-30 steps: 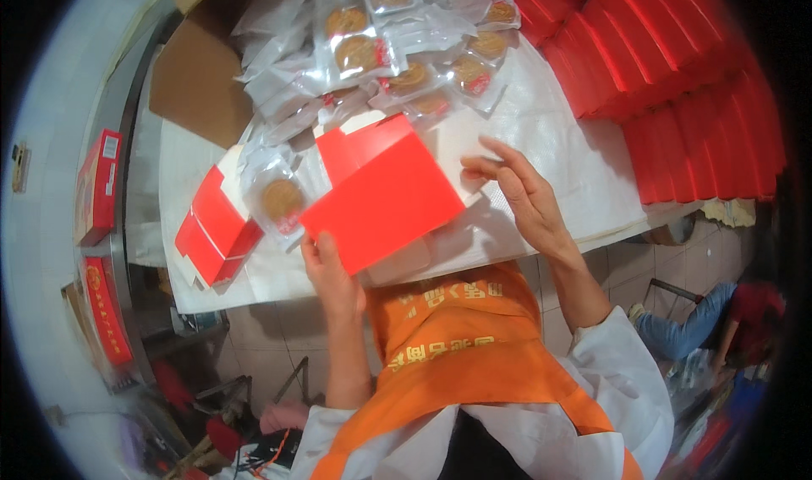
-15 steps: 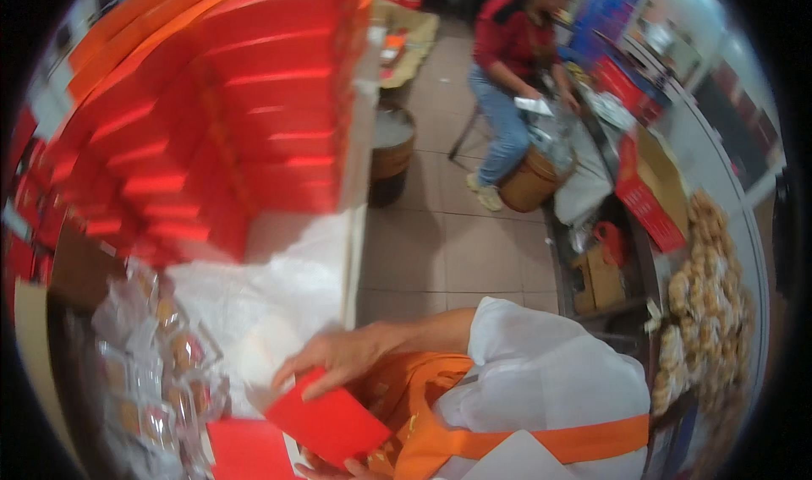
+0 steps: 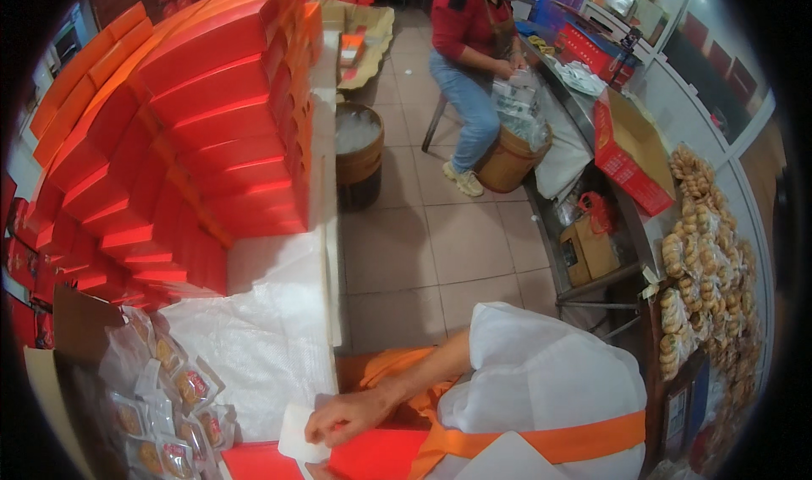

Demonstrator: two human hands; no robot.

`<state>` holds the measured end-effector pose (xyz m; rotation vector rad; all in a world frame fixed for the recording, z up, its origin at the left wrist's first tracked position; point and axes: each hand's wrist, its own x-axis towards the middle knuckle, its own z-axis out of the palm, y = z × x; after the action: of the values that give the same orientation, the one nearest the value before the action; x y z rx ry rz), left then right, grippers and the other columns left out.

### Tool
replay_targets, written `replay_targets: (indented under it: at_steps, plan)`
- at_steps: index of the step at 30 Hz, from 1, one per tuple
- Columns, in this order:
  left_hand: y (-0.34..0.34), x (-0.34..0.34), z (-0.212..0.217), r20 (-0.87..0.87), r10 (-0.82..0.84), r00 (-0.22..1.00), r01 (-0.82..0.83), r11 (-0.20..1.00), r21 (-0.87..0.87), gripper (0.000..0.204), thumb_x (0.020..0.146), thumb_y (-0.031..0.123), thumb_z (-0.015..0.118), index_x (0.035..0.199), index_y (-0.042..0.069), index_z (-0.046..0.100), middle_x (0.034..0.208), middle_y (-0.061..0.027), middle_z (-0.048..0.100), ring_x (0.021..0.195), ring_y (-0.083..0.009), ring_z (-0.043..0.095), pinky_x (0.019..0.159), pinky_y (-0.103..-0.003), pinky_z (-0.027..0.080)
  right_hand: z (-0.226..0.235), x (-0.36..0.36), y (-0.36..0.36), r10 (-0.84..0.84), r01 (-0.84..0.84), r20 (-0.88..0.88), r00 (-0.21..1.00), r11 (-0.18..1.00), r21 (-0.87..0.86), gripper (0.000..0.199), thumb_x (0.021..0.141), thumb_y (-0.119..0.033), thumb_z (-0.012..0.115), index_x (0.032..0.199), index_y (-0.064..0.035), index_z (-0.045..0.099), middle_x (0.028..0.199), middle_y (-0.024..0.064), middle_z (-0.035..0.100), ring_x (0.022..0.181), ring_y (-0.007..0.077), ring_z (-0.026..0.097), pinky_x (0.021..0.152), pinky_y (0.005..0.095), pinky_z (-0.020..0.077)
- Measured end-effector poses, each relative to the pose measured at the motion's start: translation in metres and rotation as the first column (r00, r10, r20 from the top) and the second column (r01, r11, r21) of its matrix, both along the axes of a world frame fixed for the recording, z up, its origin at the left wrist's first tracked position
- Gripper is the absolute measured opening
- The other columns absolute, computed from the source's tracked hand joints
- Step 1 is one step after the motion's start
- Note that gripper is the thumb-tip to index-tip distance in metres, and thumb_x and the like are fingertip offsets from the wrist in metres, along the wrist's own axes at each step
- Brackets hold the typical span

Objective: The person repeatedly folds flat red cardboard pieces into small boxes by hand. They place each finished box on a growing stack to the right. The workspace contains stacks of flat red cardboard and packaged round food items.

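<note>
A red carton (image 3: 372, 453) with a white inner flap (image 3: 295, 433) is held low in front of my orange apron. My right hand (image 3: 348, 418) comes in from the right with its fingers curled down on the carton, at the edge of the white flap. Only a small part of my left hand (image 3: 320, 471) shows at the lower edge, below the right one; its fingers are mostly hidden. Beside the flap lies another red carton piece (image 3: 252, 460). To the left, an open cardboard box (image 3: 85, 321) holds several clear-wrapped round pastries (image 3: 193, 387).
Tall stacks of red boxes (image 3: 224, 99) stand on the white-covered table (image 3: 254, 332). Beyond its edge are a tub (image 3: 359, 146) and the tiled floor (image 3: 393, 243). A seated person (image 3: 465, 57) handles clear bags. Bagged twisted pastries (image 3: 706, 268) pile up at right.
My view has swung, shifting the room leftward. My right hand's spread fingers have curled in, and a white flap now shows at the carton. My left hand has slipped mostly out of sight.
</note>
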<state>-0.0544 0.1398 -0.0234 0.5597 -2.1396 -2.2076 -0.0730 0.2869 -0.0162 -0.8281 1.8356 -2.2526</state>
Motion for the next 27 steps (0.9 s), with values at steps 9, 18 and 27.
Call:
replay_targets:
  at_steps: [9,18,27]
  plan:
    - [-0.002,0.001,-0.006,0.035,-0.029,0.999,0.029,1.0,-0.001,0.033,0.088,0.013,0.043,0.117,-0.003,0.045,0.127,-0.018,0.042,0.111,-0.025,0.045,0.093,-0.036,0.036,-0.017,0.025,-0.016,-0.165,0.226,0.346,0.924,0.963,-0.145,0.01,0.084,-0.008,0.055,0.088,-0.0027,0.048,0.1,0.0112,0.054,0.097,0.0159,0.051,0.084,0.0293,0.0421]
    - [-0.009,0.002,-0.006,0.034,-0.03,0.999,0.03,0.999,-0.02,0.031,0.087,0.012,0.044,0.115,-0.003,0.047,0.126,-0.018,0.043,0.11,-0.0248,0.045,0.093,-0.036,0.037,0.012,0.021,-0.013,-0.111,0.085,0.282,0.953,0.991,0.101,0.024,0.082,-0.015,0.058,0.098,-0.002,0.046,0.094,0.0067,0.054,0.088,0.0149,0.052,0.076,0.0277,0.0425]
    - [-0.011,0.001,-0.008,0.028,-0.038,0.999,0.038,0.999,-0.021,0.029,0.087,0.011,0.044,0.112,-0.003,0.049,0.126,-0.0179,0.044,0.11,-0.0247,0.046,0.093,-0.036,0.037,0.01,0.011,-0.02,-0.09,0.079,0.157,0.983,0.994,0.074,0.019,0.084,-0.016,0.053,0.095,-0.0003,0.05,0.086,0.0094,0.058,0.077,0.0155,0.054,0.068,0.0284,0.0427]
